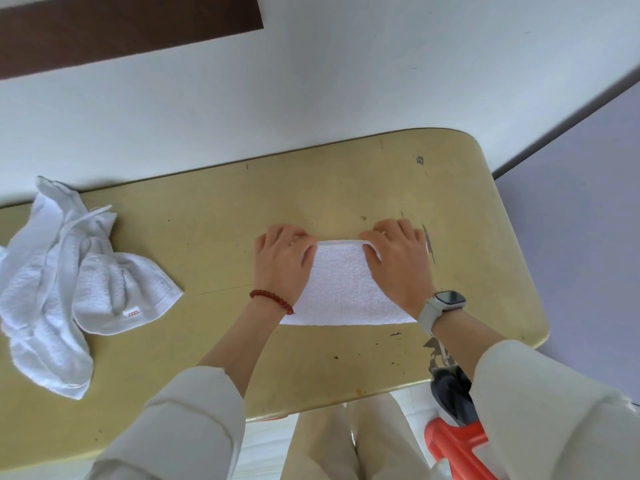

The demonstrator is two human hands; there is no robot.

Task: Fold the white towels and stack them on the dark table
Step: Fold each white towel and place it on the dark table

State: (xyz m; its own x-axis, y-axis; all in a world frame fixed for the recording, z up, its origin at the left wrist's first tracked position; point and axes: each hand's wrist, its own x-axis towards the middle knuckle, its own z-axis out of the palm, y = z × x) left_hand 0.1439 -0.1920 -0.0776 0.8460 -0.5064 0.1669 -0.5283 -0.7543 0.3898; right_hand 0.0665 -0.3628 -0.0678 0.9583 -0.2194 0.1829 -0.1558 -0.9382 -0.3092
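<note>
A white towel lies folded flat on the yellow table, in front of me. My left hand grips its far left corner, fingers curled over the edge. My right hand grips the far right corner the same way. Both thumbs lie on top of the cloth. A heap of crumpled white towels sits at the table's left end. A dark brown surface shows at the top left, beyond the white floor.
The yellow table's rounded right end is scuffed and chipped. An orange frame with a dark part stands by my right leg, below the near edge. A grey-violet area lies to the right.
</note>
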